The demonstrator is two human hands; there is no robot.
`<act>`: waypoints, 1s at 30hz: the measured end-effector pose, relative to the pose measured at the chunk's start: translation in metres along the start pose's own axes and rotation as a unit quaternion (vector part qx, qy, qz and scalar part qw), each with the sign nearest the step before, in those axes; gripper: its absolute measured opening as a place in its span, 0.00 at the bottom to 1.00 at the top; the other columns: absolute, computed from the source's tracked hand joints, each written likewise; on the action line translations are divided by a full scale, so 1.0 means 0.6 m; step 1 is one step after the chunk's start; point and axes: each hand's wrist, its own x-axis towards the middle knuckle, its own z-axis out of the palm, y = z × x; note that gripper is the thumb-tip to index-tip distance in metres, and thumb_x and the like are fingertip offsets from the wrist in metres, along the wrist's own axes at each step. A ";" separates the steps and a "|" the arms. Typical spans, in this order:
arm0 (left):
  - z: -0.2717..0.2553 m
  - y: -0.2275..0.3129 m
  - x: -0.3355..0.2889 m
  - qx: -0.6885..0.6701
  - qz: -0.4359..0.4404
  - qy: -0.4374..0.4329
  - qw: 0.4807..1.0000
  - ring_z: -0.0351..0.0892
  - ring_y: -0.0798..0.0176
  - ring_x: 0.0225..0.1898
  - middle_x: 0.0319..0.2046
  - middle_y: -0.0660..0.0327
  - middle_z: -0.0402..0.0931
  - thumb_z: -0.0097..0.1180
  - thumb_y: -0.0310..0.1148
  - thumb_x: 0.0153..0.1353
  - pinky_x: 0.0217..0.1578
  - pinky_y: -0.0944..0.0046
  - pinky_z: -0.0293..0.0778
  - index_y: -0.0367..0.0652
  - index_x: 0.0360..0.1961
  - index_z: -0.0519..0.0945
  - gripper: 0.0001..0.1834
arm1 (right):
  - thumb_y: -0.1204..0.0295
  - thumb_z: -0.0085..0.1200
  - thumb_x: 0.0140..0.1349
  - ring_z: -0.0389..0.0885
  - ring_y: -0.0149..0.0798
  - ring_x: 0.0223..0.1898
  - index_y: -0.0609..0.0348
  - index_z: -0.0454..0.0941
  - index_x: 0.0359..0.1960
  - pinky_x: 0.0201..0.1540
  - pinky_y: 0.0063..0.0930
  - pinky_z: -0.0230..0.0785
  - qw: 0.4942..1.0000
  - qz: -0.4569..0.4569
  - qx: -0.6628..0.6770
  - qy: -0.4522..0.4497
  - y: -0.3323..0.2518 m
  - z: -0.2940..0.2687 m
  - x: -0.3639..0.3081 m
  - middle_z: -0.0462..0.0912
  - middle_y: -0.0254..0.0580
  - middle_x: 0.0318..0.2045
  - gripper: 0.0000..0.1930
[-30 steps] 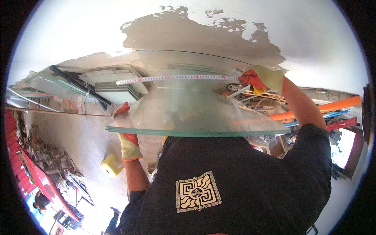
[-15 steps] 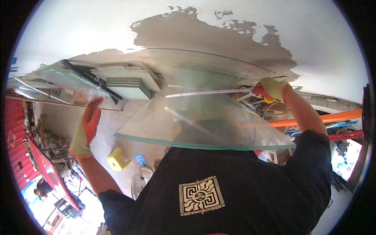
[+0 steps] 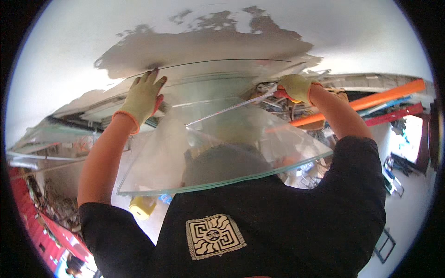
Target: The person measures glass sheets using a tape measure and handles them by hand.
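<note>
Large clear glass sheets (image 3: 153,169) stand in front of me, their greenish near edges close to my chest. My right hand (image 3: 296,88), in a pale glove with reddish palm, is closed round a tape measure at the right side of the glass. From it the white tape blade (image 3: 229,109) stretches down and left across the glass, its end free. My left hand (image 3: 141,98), gloved alike, is at the far left edge of the glass with its fingers spread; whether they press on it I cannot tell.
Behind the glass is a wall with peeling paint (image 3: 204,44). More glass panes (image 3: 51,134) lean at the left. A yellow stool (image 3: 141,208) stands below on the floor. An orange bar (image 3: 389,96) and a red bar (image 3: 394,114) lie at the right.
My left hand has moved up and right, from beside the glass to its far left edge. The tape blade has tilted, its free end now lower. The view has shifted.
</note>
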 end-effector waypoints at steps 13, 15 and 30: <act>0.082 0.024 0.030 -0.072 -0.052 0.129 0.988 0.65 0.36 0.78 0.77 0.43 0.66 0.66 0.32 0.68 0.71 0.42 0.74 0.47 0.72 0.78 0.31 | 0.52 0.58 0.78 0.89 0.58 0.52 0.57 0.91 0.45 0.56 0.50 0.80 0.980 0.073 0.088 0.162 0.052 0.023 -0.061 0.87 0.48 0.58 0.21; 0.077 0.024 0.033 -0.062 -0.053 0.125 0.989 0.68 0.37 0.76 0.75 0.44 0.68 0.66 0.32 0.67 0.68 0.42 0.76 0.46 0.68 0.80 0.27 | 0.52 0.58 0.78 0.89 0.57 0.54 0.57 0.91 0.43 0.57 0.49 0.81 0.977 0.066 0.049 0.197 0.058 0.023 -0.043 0.85 0.46 0.65 0.20; 0.032 0.002 0.070 -0.091 -0.059 0.085 0.990 0.83 0.40 0.52 0.48 0.52 0.82 0.66 0.30 0.62 0.50 0.43 0.82 0.47 0.41 0.84 0.07 | 0.58 0.67 0.72 0.90 0.52 0.50 0.56 0.91 0.41 0.55 0.44 0.81 0.968 0.033 0.088 0.232 0.041 -0.002 -0.008 0.90 0.47 0.57 0.13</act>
